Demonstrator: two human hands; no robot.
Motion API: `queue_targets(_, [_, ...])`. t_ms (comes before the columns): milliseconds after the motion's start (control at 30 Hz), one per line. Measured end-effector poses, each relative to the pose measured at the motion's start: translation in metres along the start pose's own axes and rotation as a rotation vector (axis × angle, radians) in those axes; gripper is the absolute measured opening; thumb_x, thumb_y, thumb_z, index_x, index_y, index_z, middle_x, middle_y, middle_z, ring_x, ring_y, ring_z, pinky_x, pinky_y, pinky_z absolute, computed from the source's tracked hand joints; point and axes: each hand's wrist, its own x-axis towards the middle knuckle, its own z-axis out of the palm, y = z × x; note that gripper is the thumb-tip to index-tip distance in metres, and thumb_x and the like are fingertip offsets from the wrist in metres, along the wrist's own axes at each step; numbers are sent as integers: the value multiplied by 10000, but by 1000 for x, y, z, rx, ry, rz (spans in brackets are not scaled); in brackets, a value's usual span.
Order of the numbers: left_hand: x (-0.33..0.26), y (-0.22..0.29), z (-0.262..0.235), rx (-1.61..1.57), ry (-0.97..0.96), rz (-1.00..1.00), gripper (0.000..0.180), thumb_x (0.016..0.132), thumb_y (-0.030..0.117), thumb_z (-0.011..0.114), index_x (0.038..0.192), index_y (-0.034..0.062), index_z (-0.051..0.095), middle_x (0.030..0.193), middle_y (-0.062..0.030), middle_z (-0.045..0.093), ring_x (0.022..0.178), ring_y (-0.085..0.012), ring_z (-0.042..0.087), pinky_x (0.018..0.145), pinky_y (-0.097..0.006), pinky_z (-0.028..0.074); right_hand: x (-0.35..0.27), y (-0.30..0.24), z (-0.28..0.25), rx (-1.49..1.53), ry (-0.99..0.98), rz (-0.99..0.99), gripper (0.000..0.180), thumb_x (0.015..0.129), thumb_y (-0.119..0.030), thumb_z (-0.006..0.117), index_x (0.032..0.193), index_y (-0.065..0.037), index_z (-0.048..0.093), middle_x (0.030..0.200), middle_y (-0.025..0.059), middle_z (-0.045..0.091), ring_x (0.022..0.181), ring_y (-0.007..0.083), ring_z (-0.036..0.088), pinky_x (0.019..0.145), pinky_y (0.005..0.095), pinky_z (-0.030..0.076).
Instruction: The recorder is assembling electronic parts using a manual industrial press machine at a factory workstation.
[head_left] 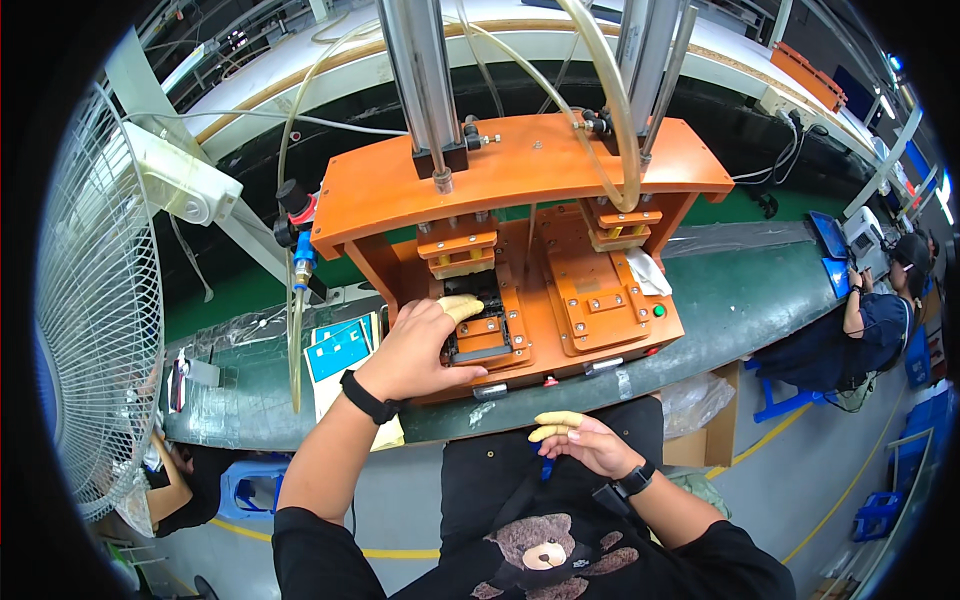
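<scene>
Left hand (pixel 425 345), wide, touches one black frame (pixel 487 288) in one orange press (pixel 530 160) — right hand (pixel 597 450), two yellow finger covers (pixel 559 419), half-curled before it, grip unclear.

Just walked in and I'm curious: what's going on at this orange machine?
A person is at an orange press. Their left hand reaches over a black frame in the left-side fixture. The right hand is in front of the body, by something small and blue; I can't tell whether it grips it. Both hands wear yellow fingertip covers.

Bright light, sharp centre, fisheye bending, black edges.
</scene>
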Motion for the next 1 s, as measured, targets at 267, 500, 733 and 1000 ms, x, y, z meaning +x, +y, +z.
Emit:
queue_targets(267, [-73, -13, 16, -81, 317, -128, 753, 705, 259, 801, 1346, 41, 471, 1344, -172, 497, 1249, -344, 455, 1069, -424, 342, -4, 1, 0, -158, -9, -13, 459, 972, -175, 519, 1383, 13, 438, 1262, 155, 595, 1077, 182, 596, 948, 319, 451])
queue_targets(500, [-100, -10, 50, 195, 317, -200, 641, 730, 312, 773, 1264, 33, 552, 1237, -146, 571, 1248, -353, 465, 1031, -448, 358, 11, 0, -1, -200, -14, -1, 442, 973, -143, 514, 1382, 7, 443, 1253, 138, 600, 1076, 171, 595, 957, 316, 450])
queue_targets(733, [-141, -4, 65, 187, 487, -463, 734, 706, 329, 800, 1287, -10, 505, 1318, -198, 497, 1271, -359, 430, 1050, -474, 324, 36, 9, 4, -336, -104, 85, 450, 962, -164, 543, 1370, 3, 455, 1259, 136, 590, 1061, 172, 582, 962, 324, 438])
queue_targets(1000, [-182, -4, 88, -115, 548, -664, 306, 783, 105, 715, 1049, -32, 653, 1198, -231, 603, 1114, -365, 570, 940, -441, 456, 50, 13, 14, -303, -148, 155, 438, 961, -143, 561, 1367, -14, 460, 1248, 101, 595, 1068, 151, 565, 982, 306, 424])
